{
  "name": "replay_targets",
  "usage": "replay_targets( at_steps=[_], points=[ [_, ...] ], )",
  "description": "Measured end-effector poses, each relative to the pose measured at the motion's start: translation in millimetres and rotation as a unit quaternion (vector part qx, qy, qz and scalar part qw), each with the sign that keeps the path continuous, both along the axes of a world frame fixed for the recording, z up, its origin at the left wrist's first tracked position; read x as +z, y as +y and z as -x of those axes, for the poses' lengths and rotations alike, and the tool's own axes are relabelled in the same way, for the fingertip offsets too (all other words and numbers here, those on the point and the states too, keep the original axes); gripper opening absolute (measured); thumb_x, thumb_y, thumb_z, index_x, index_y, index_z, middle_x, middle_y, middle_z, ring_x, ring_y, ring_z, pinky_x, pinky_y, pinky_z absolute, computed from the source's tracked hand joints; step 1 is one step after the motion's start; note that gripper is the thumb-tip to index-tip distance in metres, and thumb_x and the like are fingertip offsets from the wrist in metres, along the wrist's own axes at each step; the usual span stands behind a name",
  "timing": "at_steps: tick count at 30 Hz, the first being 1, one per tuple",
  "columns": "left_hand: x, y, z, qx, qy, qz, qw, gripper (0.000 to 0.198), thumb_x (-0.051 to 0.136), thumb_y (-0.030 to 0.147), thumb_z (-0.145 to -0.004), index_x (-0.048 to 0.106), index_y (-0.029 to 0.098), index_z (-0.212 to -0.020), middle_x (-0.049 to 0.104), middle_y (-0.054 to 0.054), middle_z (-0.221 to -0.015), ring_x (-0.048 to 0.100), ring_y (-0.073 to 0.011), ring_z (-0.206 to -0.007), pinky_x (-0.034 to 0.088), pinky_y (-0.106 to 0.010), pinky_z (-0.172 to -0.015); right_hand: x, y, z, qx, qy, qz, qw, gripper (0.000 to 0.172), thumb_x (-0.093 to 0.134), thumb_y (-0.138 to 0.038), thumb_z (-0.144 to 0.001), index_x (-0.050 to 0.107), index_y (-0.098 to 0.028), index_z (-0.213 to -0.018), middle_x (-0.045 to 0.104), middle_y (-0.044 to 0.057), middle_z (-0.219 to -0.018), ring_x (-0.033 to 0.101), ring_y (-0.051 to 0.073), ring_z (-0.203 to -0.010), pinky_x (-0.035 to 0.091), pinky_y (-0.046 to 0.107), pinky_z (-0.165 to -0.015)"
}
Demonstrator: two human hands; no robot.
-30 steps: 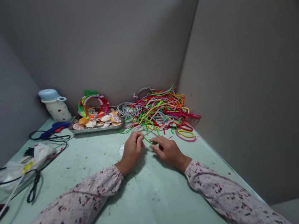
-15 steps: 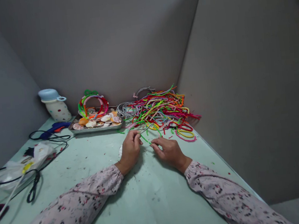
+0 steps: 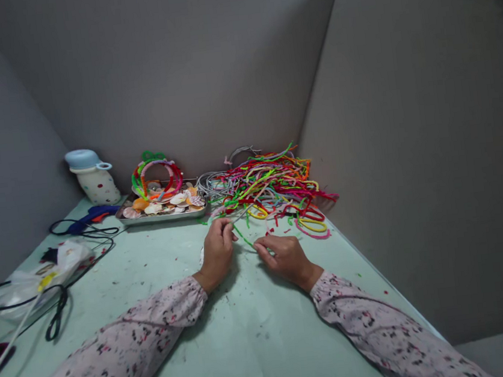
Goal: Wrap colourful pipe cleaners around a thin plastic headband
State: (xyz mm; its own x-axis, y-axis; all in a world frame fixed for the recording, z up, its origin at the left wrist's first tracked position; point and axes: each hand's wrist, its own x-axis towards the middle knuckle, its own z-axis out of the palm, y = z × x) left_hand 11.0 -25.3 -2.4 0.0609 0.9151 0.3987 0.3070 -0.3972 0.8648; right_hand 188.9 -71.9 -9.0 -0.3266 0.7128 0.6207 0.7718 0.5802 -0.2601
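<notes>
A green pipe cleaner (image 3: 243, 236) runs between my two hands above the tabletop. My left hand (image 3: 220, 245) has its fingertips pinched on one end, together with a thin grey wire (image 3: 240, 215) that points away toward the back right. On the other side, my right hand (image 3: 285, 256) pinches the green pipe cleaner between thumb and forefinger. Whether the green one is wound round the grey wire is hidden by my left fingers. Just beyond my hands lies a heap of coloured pipe cleaners (image 3: 272, 177), with yellow-handled scissors (image 3: 314, 225) at its front.
Left of the heap, a metal tray (image 3: 164, 218) holds seashells and coloured rings (image 3: 172, 173). A white bottle (image 3: 97, 187) with a blue lid stands at the back left. Nearby are a blue glue gun (image 3: 85, 221), black cables (image 3: 64, 309) and a plastic bag (image 3: 71, 257).
The green pipe cleaner's free length, which stood up beyond my right hand, no longer shows there. The strand between my hands stays stretched. My left hand has barely moved.
</notes>
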Motion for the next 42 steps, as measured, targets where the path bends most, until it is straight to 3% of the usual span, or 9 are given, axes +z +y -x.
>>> replay_targets(
  at_steps=[5, 9, 17, 31, 42],
  points=[
    [0.9, -3.5, -2.1, -0.030, 0.015, 0.006, 0.999, 0.018, 0.039, 0.031, -0.091, 0.053, 0.019, -0.094, 0.056, 0.001, -0.068, 0.054, -0.0142, -0.065, 0.041, -0.027, -0.066, -1.1, 5.5, -1.9, -0.034, 0.099, -0.003, 0.994, 0.020, 0.050, -0.030, -0.091, 0.066, -0.020, -0.099, 0.071, 0.006, -0.092, 0.066, 0.017, -0.082, 0.049, 0.028, -0.073],
    [0.3, -6.4, -3.6, -0.077, 0.046, -0.002, 0.996, 0.018, 0.039, 0.030, -0.091, 0.053, 0.019, -0.092, 0.056, 0.001, -0.068, 0.054, -0.0145, -0.065, 0.041, -0.027, -0.067, -0.6, 10.4, -4.6, -0.082, 0.183, 0.022, 0.979, 0.022, 0.051, -0.033, -0.090, 0.063, -0.019, -0.101, 0.070, 0.006, -0.091, 0.063, 0.016, -0.072, 0.050, 0.028, -0.068],
    [0.4, -8.6, -3.5, -0.123, 0.076, 0.002, 0.989, 0.018, 0.039, 0.028, -0.091, 0.054, 0.019, -0.090, 0.057, 0.001, -0.068, 0.053, -0.0145, -0.064, 0.041, -0.027, -0.066, -4.3, 15.0, -6.5, -0.096, 0.297, 0.073, 0.947, 0.028, 0.054, -0.039, -0.088, 0.057, -0.019, -0.108, 0.067, 0.003, -0.083, 0.059, 0.014, -0.060, 0.048, 0.026, -0.057],
    [-1.7, -8.6, -0.7, -0.176, 0.039, 0.054, 0.982, 0.027, 0.037, 0.037, -0.093, 0.056, 0.019, -0.086, 0.056, 0.002, -0.064, 0.051, -0.0138, -0.062, 0.039, -0.025, -0.061, -2.8, 16.3, -7.5, -0.076, 0.250, 0.058, 0.963, 0.022, 0.055, -0.036, -0.088, 0.064, -0.019, -0.098, 0.068, 0.005, -0.090, 0.062, 0.016, -0.072, 0.049, 0.028, -0.066],
    [-4.2, -8.1, -1.3, -0.140, 0.080, 0.058, 0.985, 0.026, 0.036, 0.035, -0.092, 0.055, 0.020, -0.084, 0.056, 0.003, -0.057, 0.052, -0.0149, -0.058, 0.037, -0.026, -0.058, -1.0, 16.6, -6.5, -0.086, 0.235, 0.057, 0.966, 0.020, 0.057, -0.032, -0.087, 0.063, -0.018, -0.099, 0.067, 0.004, -0.090, 0.058, 0.013, -0.064, 0.048, 0.027, -0.065]
  ],
)
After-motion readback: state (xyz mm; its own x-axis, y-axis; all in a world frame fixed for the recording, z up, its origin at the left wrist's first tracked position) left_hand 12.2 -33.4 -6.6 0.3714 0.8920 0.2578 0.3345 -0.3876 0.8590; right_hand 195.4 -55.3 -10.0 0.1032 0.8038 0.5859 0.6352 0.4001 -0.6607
